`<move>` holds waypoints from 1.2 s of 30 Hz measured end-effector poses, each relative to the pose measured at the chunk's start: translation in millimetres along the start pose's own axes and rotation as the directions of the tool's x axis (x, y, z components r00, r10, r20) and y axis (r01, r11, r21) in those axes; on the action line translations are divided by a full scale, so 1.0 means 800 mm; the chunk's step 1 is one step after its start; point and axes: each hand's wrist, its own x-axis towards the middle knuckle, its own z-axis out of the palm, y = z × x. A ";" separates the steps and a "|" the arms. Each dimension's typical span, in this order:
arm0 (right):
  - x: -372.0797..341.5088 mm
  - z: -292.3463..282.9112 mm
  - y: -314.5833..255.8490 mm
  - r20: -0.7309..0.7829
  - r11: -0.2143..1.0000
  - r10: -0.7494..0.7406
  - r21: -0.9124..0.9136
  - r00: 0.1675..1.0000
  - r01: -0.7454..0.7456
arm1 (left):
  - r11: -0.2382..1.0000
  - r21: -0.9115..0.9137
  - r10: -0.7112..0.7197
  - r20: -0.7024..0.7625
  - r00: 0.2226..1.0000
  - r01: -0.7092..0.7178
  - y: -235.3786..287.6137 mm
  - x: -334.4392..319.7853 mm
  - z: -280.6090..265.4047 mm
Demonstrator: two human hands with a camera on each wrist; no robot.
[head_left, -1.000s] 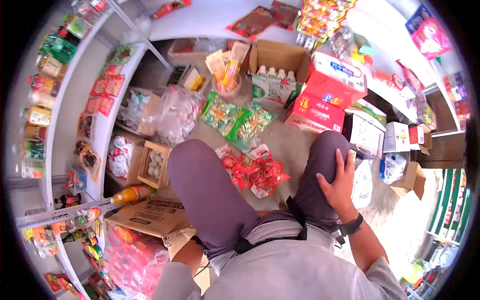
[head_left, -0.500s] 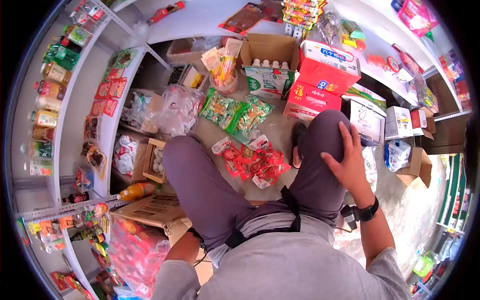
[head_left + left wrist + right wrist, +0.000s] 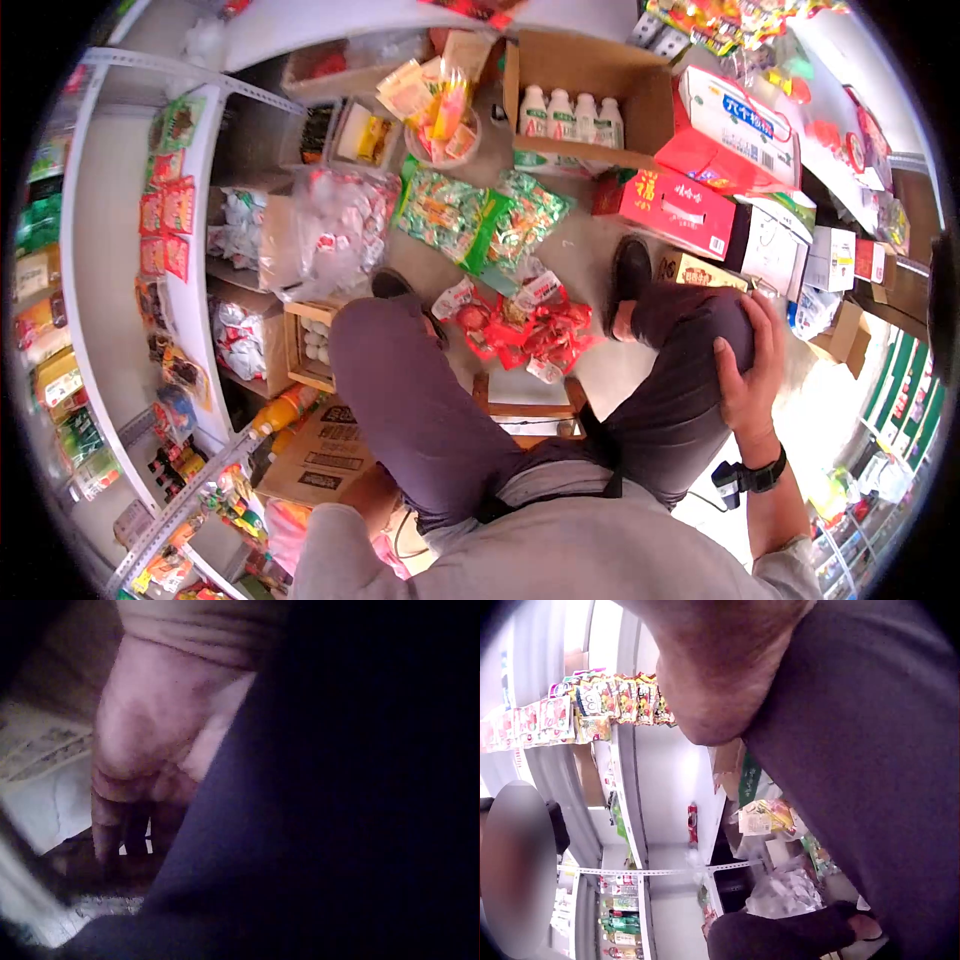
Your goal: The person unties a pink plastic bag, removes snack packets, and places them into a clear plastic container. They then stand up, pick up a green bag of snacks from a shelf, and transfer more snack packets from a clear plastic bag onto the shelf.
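Note:
On the right knee [image 3: 700,325] rests the person's right hand [image 3: 752,372], fingers spread and nothing held. Part of that hand [image 3: 716,690] shows against the trouser leg in the right wrist view. The left hand [image 3: 146,735] hangs beside the left leg, its visible fingers pointing down; the trouser [image 3: 225,832] covers part of it, and whether the fingertips touch anything is unclear. In the head view the left thigh hides this hand. Red packets [image 3: 530,325] and green candy bags [image 3: 450,215] lie on the floor between and beyond the feet.
Shelves [image 3: 120,240] of snacks and drinks line the left. An open carton [image 3: 600,155] with white bottles and a red box [image 3: 665,212] stand ahead. Flattened cardboard [image 3: 320,450] is beside the left leg; a wooden egg crate [image 3: 308,347] stands near the left knee.
The head view has shifted, bringing the bottle carton closer. The knees are farther apart, with both shoes and a wooden frame between the legs now showing. The right hand stays on the knee.

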 end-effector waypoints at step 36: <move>-0.110 -0.005 0.031 -0.341 0.993 0.113 0.000 0.933 -0.121 | -0.101 -0.478 0.071 -0.878 0.473 -0.873 0.097 -0.066 -0.506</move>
